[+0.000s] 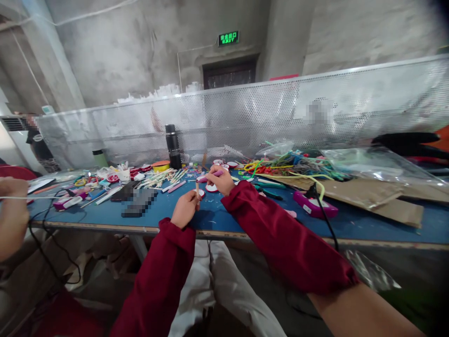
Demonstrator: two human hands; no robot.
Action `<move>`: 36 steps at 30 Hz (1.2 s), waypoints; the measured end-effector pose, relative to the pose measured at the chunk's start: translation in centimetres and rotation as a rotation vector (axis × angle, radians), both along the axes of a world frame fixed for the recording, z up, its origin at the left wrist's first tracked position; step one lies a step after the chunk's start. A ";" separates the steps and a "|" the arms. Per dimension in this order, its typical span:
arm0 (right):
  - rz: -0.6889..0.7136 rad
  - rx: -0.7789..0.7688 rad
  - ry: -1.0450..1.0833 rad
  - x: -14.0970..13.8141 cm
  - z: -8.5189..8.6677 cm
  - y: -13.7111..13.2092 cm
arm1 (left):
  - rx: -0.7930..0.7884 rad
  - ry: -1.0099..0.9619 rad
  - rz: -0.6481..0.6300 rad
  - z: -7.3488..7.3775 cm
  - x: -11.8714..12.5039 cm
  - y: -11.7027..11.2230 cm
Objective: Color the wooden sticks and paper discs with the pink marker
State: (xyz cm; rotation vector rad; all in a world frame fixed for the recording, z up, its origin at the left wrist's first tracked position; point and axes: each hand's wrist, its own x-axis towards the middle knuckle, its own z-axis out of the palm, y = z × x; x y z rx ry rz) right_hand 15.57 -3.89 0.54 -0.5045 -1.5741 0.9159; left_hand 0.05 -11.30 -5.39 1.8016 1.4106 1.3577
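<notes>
My left hand [185, 208] is closed above the near part of the blue table, its fingers pinching a thin beige stick [197, 188] that points upward. My right hand [220, 181], just to the right and a little farther away, grips a purple pen-shaped tool [216, 173]. The tool's tip points left, toward the top of the stick; whether they touch cannot be made out. Below and beside my right hand lie small round white pieces with red rims [211, 188]. Both forearms wear dark red sleeve covers.
A black bottle [172, 147] stands behind my hands. Sticks [164, 178] and a dark phone [139, 203] lie left; tangled coloured cords [301, 164], a purple box with a cable [315, 206] and cardboard [368, 196] lie right. A co-worker's hand [12, 210] is far left.
</notes>
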 end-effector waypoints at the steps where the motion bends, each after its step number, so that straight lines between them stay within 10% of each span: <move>1: -0.001 0.005 -0.003 0.0 0.0 0.0 | 0.001 0.001 0.001 0.0 0.0 0.0; 36: 0.005 0.019 -0.004 0.2 -0.7 1.5 | 0.013 -0.011 -0.006 -0.2 -0.1 0.1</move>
